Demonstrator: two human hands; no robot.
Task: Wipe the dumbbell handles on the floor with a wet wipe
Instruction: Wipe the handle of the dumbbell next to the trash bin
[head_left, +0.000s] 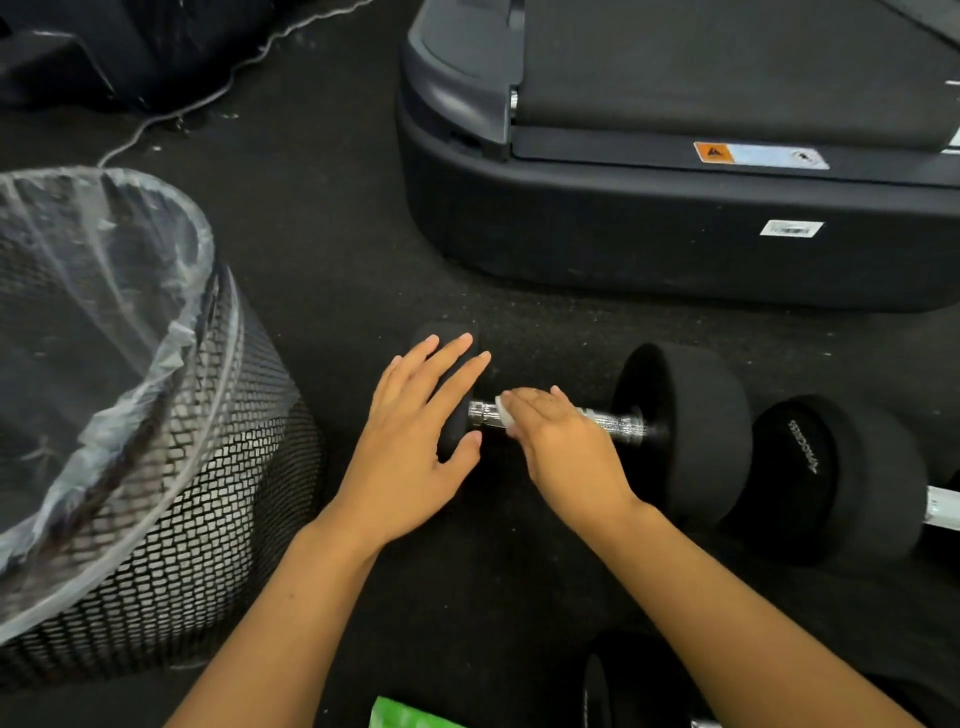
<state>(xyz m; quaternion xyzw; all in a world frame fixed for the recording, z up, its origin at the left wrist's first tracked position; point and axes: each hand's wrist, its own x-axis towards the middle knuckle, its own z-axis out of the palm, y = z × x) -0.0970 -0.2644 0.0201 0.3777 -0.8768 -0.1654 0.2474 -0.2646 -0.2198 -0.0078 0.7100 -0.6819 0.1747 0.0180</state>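
**Wiping the first handle, left hand steadying the weight**

Seen from the head camera, the work sits at the centre of the frame. A dumbbell (675, 431) lies on the dark floor (337, 260), its chrome handle (613, 423) running left to right between two black ends. The right hand (561, 441) lies over the middle of the handle, its grip curled round a wet wipe (503, 408), of which only a white edge shows at the fingertips. The left hand (415, 441) rests flat on the left end of the dumbbell, fingers straight and spread, holding nothing.

By my reading, the step in hand is the wiping of this handle, with the wipe near its left end. The stretch of chrome to the right of the hand is bare; whether it has been cleaned I cannot tell. The next move calls for sliding the wipe along the bar toward the right end, and turning the bar so the underside is reached, while the left hand keeps the weight from rolling.

A second dumbbell (841, 478) lies just beside the first at the right edge of the frame, its handle untouched. A mesh bin (208, 519) lined with clear plastic stands at the left, and a green packet (405, 717) shows at the bottom edge. A treadmill base (623, 234) fills the upper right.
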